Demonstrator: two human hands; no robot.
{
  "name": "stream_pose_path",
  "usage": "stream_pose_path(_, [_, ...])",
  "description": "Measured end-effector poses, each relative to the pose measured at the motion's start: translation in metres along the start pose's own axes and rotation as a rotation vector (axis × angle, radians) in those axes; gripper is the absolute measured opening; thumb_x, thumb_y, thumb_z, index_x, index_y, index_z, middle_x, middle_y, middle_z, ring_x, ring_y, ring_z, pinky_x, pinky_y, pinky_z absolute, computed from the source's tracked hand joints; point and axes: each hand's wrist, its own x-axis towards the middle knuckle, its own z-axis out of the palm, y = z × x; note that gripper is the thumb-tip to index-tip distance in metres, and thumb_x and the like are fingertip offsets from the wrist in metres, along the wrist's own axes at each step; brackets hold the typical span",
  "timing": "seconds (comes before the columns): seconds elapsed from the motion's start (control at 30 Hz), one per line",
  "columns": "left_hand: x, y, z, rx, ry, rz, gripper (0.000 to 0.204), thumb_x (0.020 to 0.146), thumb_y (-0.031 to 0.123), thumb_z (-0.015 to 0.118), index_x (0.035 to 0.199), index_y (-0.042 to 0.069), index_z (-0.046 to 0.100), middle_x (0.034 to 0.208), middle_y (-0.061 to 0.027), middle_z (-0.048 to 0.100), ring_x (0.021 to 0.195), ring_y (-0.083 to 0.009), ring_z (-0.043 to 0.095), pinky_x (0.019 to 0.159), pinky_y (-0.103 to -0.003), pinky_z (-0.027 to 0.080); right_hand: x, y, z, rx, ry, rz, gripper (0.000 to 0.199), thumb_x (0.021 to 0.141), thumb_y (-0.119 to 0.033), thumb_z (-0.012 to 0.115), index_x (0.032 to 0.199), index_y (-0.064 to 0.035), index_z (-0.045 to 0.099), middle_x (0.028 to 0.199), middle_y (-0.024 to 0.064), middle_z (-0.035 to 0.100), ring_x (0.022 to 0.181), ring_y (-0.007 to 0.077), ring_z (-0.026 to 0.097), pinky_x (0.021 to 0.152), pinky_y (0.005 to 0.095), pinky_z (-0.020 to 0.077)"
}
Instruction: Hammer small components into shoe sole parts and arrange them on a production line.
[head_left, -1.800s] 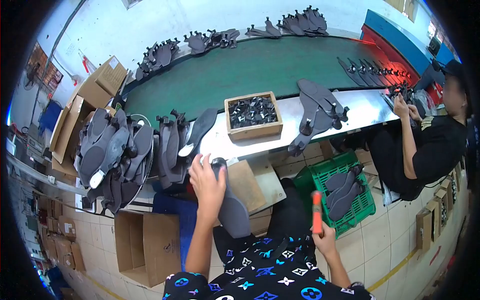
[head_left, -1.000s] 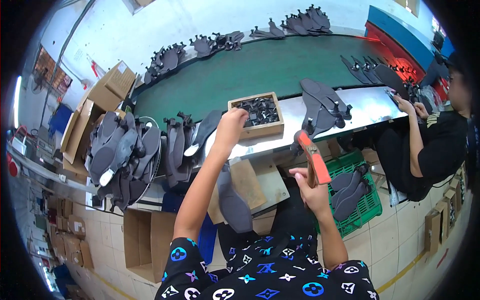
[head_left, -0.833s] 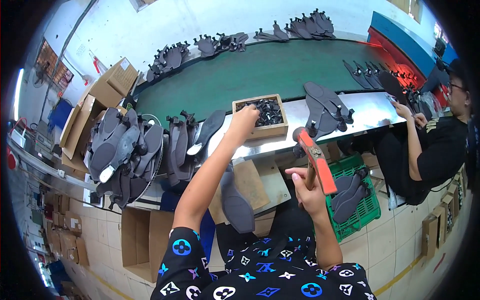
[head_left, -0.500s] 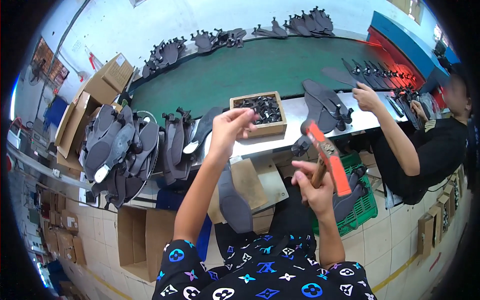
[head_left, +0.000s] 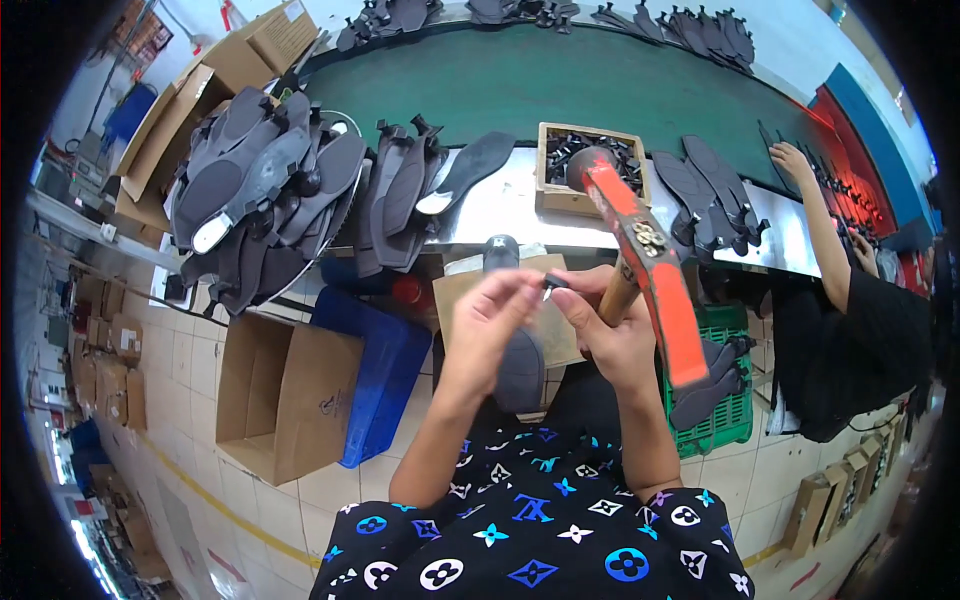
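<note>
My right hand [head_left: 618,335] is closed round the wooden handle of a hammer [head_left: 655,270] with a red-orange head, which tilts up over the bench edge. My left hand [head_left: 485,330], slightly blurred, is closed at the fingertips on a small black piece [head_left: 554,282]. The right thumb and forefinger meet the same piece from the other side. Below my hands a dark grey shoe sole [head_left: 524,372] rests partly hidden on a brown board [head_left: 457,310]. Beyond the hammer stands a wooden box [head_left: 575,200] holding many small black pieces [head_left: 625,155].
Soles are heaped in a round basket [head_left: 350,125] at left; more soles [head_left: 700,195] lie on the metal bench [head_left: 585,232]. A green belt [head_left: 450,85] runs behind. A cardboard box [head_left: 300,400], blue bin [head_left: 385,385] and green crate [head_left: 722,432] stand low. A co-worker [head_left: 845,330] works at right.
My left hand has come down from beside the wooden box to meet my right hand, and a small black piece now shows between the fingertips. The view has tilted down and shifted left.
</note>
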Motion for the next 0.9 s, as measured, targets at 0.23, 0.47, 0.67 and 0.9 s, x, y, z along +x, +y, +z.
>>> stream_pose_path(0.23, [0.070, -0.027, -0.072, 0.903, 0.101, 0.492, 0.033, 0.086, 0.015, 0.074, 0.115, 0.001, 0.066, 0.102, -0.0109, 0.071, 0.089, -0.0221, 0.066, 0.079, -0.033, 0.051, 0.038, 0.019, 0.013, -0.065, -0.041, 0.079, 0.029, 0.088, -0.015, 0.076, 0.109, 0.0042, 0.069, 0.095, 0.0046, 0.073, 0.084, 0.0091, 0.064, 0.076, 0.0269, 0.0517])
stream_pose_path(0.47, [0.045, -0.039, -0.063, 0.828, 0.033, 0.498, 0.029, 0.073, 0.007, 0.081, 0.101, 0.002, 0.075, 0.095, -0.0124, 0.074, 0.088, -0.0250, 0.071, 0.079, -0.034, 0.055, 0.045, 0.063, 0.009, -0.195, -0.152, 0.065, 0.019, 0.085, -0.008, 0.072, 0.102, 0.0025, 0.070, 0.087, 0.0102, 0.071, 0.078, 0.0132, 0.063, 0.073, 0.0311, 0.0499])
stream_pose_path(0.67, [0.044, -0.039, -0.067, 0.812, 0.032, 0.490, 0.028, 0.073, 0.007, 0.081, 0.100, 0.000, 0.073, 0.090, -0.0120, 0.073, 0.079, -0.0177, 0.071, 0.072, -0.031, 0.054, 0.047, 0.051, 0.015, -0.360, -0.180, -0.076, 0.021, 0.084, -0.006, 0.071, 0.102, 0.0034, 0.070, 0.083, 0.0157, 0.070, 0.073, 0.0253, 0.068, 0.072, 0.0352, 0.0515])
stream_pose_path(0.9, [0.037, -0.027, -0.059, 0.801, 0.029, 0.548, 0.030, 0.073, 0.012, 0.082, 0.100, 0.001, 0.073, 0.086, -0.0116, 0.072, 0.078, -0.0204, 0.071, 0.070, -0.032, 0.053, 0.050, 0.055, 0.014, -0.428, -0.250, -0.045, 0.018, 0.083, -0.006, 0.072, 0.100, 0.0006, 0.070, 0.088, 0.0186, 0.069, 0.075, 0.0299, 0.068, 0.072, 0.0362, 0.0516])
